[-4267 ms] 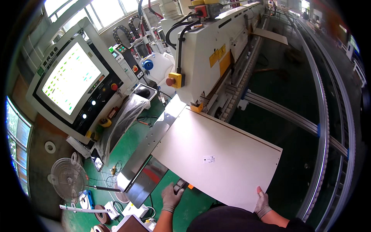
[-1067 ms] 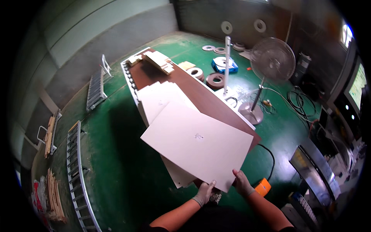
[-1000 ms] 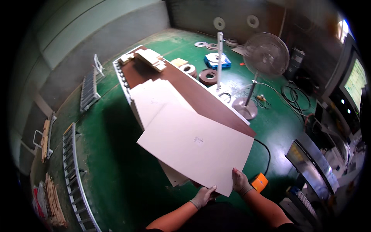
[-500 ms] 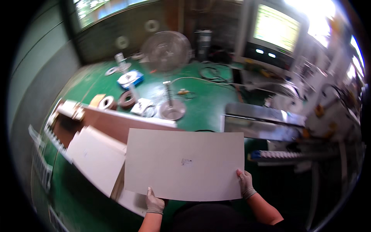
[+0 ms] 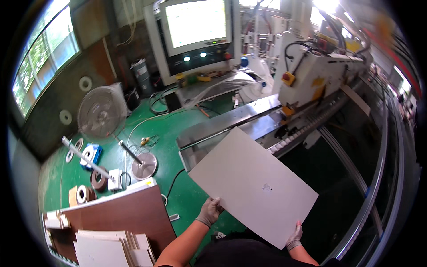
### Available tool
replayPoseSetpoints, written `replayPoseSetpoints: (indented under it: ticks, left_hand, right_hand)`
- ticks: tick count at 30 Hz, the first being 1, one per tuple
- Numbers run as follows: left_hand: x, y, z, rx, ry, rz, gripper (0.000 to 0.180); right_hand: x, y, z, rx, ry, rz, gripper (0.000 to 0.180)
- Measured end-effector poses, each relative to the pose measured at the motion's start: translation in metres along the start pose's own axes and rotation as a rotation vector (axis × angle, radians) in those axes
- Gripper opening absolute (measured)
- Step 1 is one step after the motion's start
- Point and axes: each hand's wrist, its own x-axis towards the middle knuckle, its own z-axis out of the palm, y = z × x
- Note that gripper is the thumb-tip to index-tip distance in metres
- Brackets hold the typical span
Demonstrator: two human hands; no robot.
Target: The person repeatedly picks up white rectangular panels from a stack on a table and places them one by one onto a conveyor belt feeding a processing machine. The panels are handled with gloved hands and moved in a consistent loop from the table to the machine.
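A flat off-white rectangular panel (image 5: 253, 187) with a small printed mark is held up in front of me, tilted, its far corner over the metal infeed bed (image 5: 209, 133) of a machine. My left hand (image 5: 210, 211), in a pale glove, grips its left edge with the thumb on top. At the panel's near right edge, my right hand (image 5: 294, 236), also gloved, holds on with the thumb on top; the fingers of both hands are mostly hidden underneath. A stack of similar panels (image 5: 100, 250) lies on a brown-topped table (image 5: 120, 213) at lower left.
The white edge machine (image 5: 311, 75) runs off to the far right, with a rail (image 5: 373, 200) along its right side. A monitor (image 5: 198, 24) stands at the back. A pedestal fan (image 5: 102, 111) and several tape rolls (image 5: 98, 179) stand on the green floor.
My view and body have turned right, away from the panel stack. The panel has come round with both hands still on it and now slants over the end of the machine bed.
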Motion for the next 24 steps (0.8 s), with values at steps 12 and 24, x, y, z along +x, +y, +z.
replayPoseSetpoints:
  ticks: [12, 24]
  left_hand:
    - [0.101, -0.002, 0.095, 0.61, -0.025, 0.031, 0.035]
    - [0.102, -0.004, 0.146, 0.64, 0.051, -0.063, 0.042]
  right_hand:
    - [-0.034, -0.024, 0.057, 0.21, -0.119, 0.059, 0.054]
    - [0.014, -0.046, 0.099, 0.348, -0.242, 0.309, 0.057]
